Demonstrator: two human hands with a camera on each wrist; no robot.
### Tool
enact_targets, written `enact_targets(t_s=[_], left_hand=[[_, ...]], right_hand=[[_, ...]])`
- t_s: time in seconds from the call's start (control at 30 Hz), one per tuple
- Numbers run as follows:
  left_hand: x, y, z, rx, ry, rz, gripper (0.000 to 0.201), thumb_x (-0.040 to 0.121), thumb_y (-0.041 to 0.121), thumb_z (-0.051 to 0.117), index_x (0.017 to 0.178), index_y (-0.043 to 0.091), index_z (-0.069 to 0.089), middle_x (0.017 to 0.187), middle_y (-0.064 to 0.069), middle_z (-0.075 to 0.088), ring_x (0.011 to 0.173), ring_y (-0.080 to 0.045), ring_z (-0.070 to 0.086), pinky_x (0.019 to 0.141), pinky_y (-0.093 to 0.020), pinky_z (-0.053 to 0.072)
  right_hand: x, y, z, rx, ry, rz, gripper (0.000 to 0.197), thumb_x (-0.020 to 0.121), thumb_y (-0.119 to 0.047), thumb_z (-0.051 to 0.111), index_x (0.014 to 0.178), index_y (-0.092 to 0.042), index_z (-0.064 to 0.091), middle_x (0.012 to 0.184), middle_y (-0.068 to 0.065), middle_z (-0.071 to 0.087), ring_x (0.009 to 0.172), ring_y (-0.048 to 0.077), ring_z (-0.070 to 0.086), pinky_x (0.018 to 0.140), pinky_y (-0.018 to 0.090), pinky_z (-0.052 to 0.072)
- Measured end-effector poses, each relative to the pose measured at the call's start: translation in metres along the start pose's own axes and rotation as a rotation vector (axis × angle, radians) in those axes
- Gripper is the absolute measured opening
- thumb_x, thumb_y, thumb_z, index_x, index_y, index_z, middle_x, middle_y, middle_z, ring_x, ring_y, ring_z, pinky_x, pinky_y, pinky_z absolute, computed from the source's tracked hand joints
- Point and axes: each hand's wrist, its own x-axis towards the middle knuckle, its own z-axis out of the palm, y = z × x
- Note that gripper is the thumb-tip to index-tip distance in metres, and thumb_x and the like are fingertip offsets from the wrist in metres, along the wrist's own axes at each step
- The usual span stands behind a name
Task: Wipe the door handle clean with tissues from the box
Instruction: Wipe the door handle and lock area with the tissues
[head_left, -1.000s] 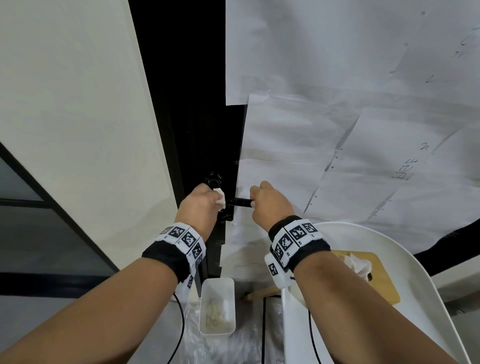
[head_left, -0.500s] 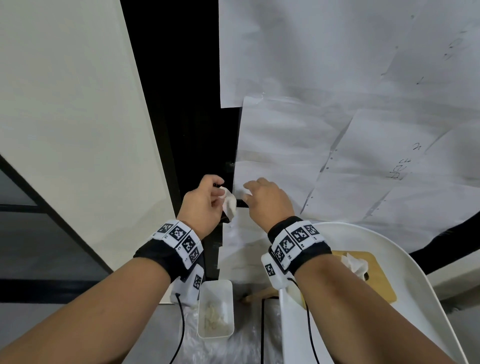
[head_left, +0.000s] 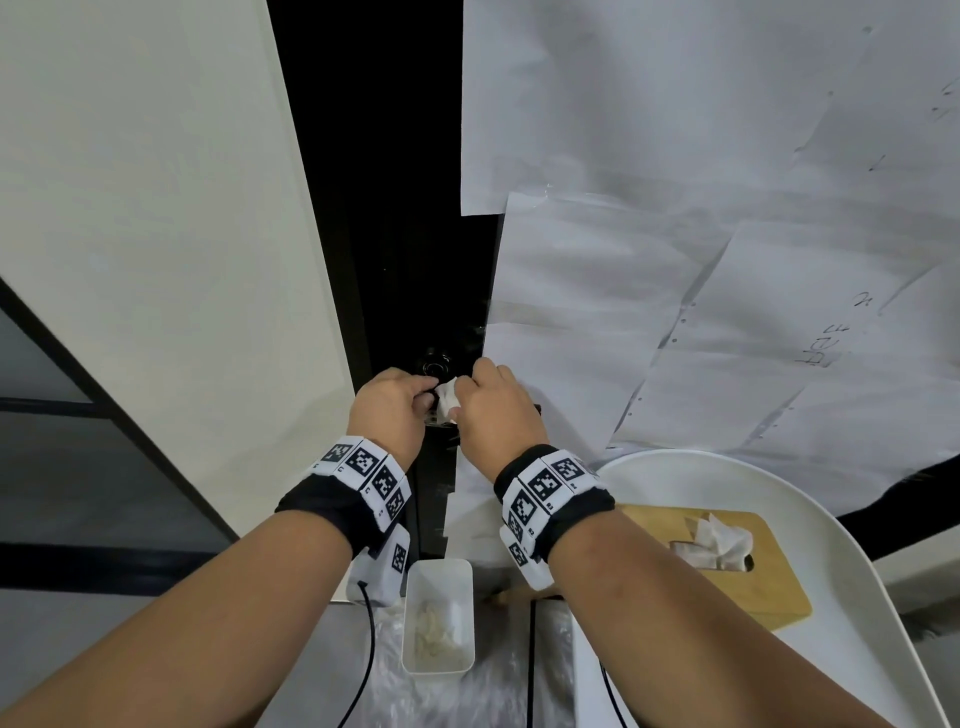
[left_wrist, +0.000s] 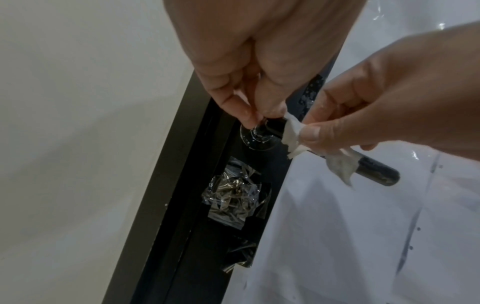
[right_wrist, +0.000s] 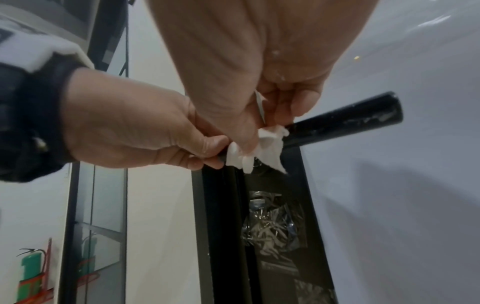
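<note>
The black door handle (right_wrist: 345, 123) sticks out from the dark door edge; its round base (head_left: 435, 366) shows above my hands. My right hand (head_left: 462, 405) pinches a crumpled white tissue (head_left: 448, 402) around the bar's middle (left_wrist: 293, 133), thumb in front. My left hand (head_left: 426, 400) pinches the handle at its neck beside the tissue (right_wrist: 259, 148). The bar's free end (left_wrist: 376, 172) pokes out bare. The wooden tissue box (head_left: 727, 561), a tissue standing up from its slot, sits at lower right.
Paper sheets (head_left: 675, 260) cover the door. A white round seat (head_left: 857, 545) carries the box. A white tub (head_left: 439, 618) with used tissues stands below on plastic film. Taped plastic wraps the lock (left_wrist: 233, 197). A pale wall (head_left: 156, 208) is at left.
The tissue has passed from my left hand to my right. Both hands came off the handle, met in front of it, and are back on the bar.
</note>
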Motion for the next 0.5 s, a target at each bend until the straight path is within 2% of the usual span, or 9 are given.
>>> enact_targets(t_s=[0.1, 0.23, 0.3, 0.37, 0.43, 0.5], left_hand=[[0.001, 0.000, 0.001, 0.013, -0.032, 0.018, 0.028, 0.093, 0.006, 0.055, 0.116, 0.014, 0.068, 0.107, -0.009, 0.061, 0.096, -0.024, 0.060, 0.086, -0.027, 0.047], [0.002, -0.001, 0.003, 0.032, -0.075, 0.012, 0.028, 0.093, 0.004, 0.053, 0.115, 0.012, 0.068, 0.109, -0.009, 0.059, 0.097, -0.023, 0.059, 0.080, -0.016, 0.038], [0.004, -0.001, 0.003, 0.054, -0.084, -0.001, 0.028, 0.094, 0.005, 0.052, 0.117, 0.012, 0.067, 0.107, -0.005, 0.058, 0.100, -0.023, 0.059, 0.079, -0.013, 0.035], [0.006, 0.002, 0.001, 0.092, -0.117, -0.041, 0.029, 0.094, 0.005, 0.052, 0.117, 0.014, 0.066, 0.103, 0.000, 0.059, 0.105, -0.026, 0.059, 0.080, -0.020, 0.040], [0.006, 0.005, -0.004, 0.160, -0.121, -0.011, 0.034, 0.090, 0.005, 0.052, 0.115, 0.021, 0.067, 0.111, -0.006, 0.061, 0.104, -0.028, 0.058, 0.083, -0.031, 0.047], [0.004, 0.008, -0.007, 0.190, -0.128, 0.019, 0.036, 0.089, 0.003, 0.051, 0.115, 0.024, 0.067, 0.118, -0.011, 0.060, 0.104, -0.029, 0.057, 0.084, -0.033, 0.047]], right_hand=[[0.000, -0.001, -0.004, 0.001, -0.019, -0.018, 0.015, 0.079, -0.001, 0.061, 0.093, -0.005, 0.058, 0.103, 0.012, 0.051, 0.090, 0.029, 0.049, 0.071, 0.036, 0.042], [-0.002, 0.001, -0.010, 0.025, -0.057, -0.004, 0.022, 0.077, 0.007, 0.054, 0.096, -0.004, 0.057, 0.104, 0.012, 0.048, 0.091, 0.028, 0.047, 0.070, 0.035, 0.041], [-0.004, 0.002, -0.012, 0.040, -0.073, 0.010, 0.024, 0.076, 0.009, 0.052, 0.095, -0.003, 0.057, 0.104, 0.012, 0.048, 0.091, 0.028, 0.046, 0.072, 0.037, 0.045], [-0.006, 0.006, -0.014, 0.031, -0.083, 0.021, 0.023, 0.076, 0.009, 0.051, 0.093, -0.003, 0.057, 0.103, 0.013, 0.048, 0.091, 0.028, 0.047, 0.072, 0.036, 0.046], [-0.008, 0.013, -0.016, 0.012, -0.087, 0.038, 0.023, 0.076, 0.011, 0.049, 0.093, -0.003, 0.057, 0.102, 0.013, 0.048, 0.089, 0.028, 0.047, 0.069, 0.034, 0.042], [-0.010, 0.020, -0.017, -0.005, -0.084, 0.060, 0.021, 0.077, 0.011, 0.048, 0.091, -0.003, 0.057, 0.101, 0.013, 0.048, 0.085, 0.025, 0.043, 0.066, 0.033, 0.036]])
